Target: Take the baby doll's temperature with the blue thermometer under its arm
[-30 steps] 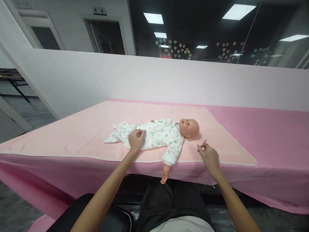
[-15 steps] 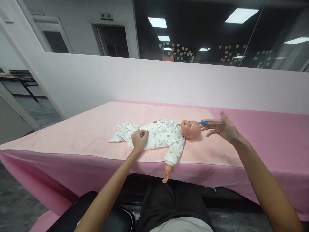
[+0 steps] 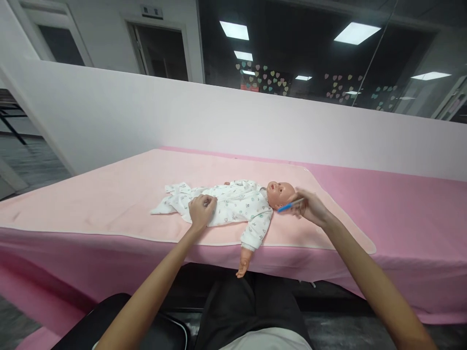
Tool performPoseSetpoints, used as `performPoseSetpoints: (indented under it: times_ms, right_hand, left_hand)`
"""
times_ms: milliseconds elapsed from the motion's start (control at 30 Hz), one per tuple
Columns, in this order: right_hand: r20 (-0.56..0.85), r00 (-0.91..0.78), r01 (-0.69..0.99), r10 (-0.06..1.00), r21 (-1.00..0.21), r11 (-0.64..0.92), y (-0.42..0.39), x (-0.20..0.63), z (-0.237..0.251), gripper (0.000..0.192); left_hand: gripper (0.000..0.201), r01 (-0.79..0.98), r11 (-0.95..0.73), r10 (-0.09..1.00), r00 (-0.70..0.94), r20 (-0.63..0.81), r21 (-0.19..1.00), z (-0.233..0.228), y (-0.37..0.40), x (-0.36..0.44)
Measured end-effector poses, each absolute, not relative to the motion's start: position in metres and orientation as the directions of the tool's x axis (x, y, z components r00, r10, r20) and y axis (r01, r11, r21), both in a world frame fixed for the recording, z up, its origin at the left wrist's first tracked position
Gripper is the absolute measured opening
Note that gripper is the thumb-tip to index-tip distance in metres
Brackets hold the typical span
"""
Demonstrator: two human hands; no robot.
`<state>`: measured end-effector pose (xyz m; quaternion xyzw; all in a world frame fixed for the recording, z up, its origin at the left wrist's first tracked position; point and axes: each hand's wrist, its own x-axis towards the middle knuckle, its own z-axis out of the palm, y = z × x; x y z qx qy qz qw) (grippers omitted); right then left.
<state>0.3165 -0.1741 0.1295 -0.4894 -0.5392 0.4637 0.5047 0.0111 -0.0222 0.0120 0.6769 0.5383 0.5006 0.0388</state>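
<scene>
A baby doll in a white printed sleepsuit lies on its back, head to the right, one arm hanging over the edge; a blue-tipped thin stick points at its head

One head-worn camera looks forward and down over the table.

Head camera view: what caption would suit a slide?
Left hand rests on clothed doll; right hand holds thin blue stick by its head.

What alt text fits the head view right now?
A baby doll in a printed white sleepsuit lies on a pale pink blanket. The left hand rests closed on its middle, and the right hand holds a blue-tipped thin tool by its head.
</scene>
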Motion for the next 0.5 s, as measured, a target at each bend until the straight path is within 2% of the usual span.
performPoseSetpoints:
  times_ms: [67,100,233,400,500]
  right_hand:
    - [0.008,-0.096,0.231,0.995,-0.972,0.03,-0.175,0.322,0.136,0.037]
    - [0.03,-0.107,0.273,0.994,-0.96,0.058,-0.176,0.324,0.139,0.036]
    - [0.282,0.065,0.256,0.957,-0.932,0.257,-0.181,0.33,0.144,0.042]
    - [0.167,-0.027,0.451,0.986,-0.878,0.161,-0.19,0.321,0.134,0.035]
    - [0.196,0.003,0.293,0.981,-0.938,0.186,-0.198,0.318,0.134,0.033]
  left_hand:
    - [0.023,0.696,-0.412,0.773,-0.075,0.63,0.588,0.012,-0.023,0.011]
    - [0.024,0.698,-0.408,0.776,-0.075,0.626,0.588,0.013,-0.023,0.012]
    - [0.024,0.697,-0.395,0.783,-0.086,0.617,0.599,0.014,-0.025,0.013]
    - [0.023,0.691,-0.406,0.779,-0.08,0.622,0.598,0.015,-0.027,0.014]
    - [0.024,0.692,-0.401,0.782,-0.082,0.617,0.601,0.015,-0.027,0.014]
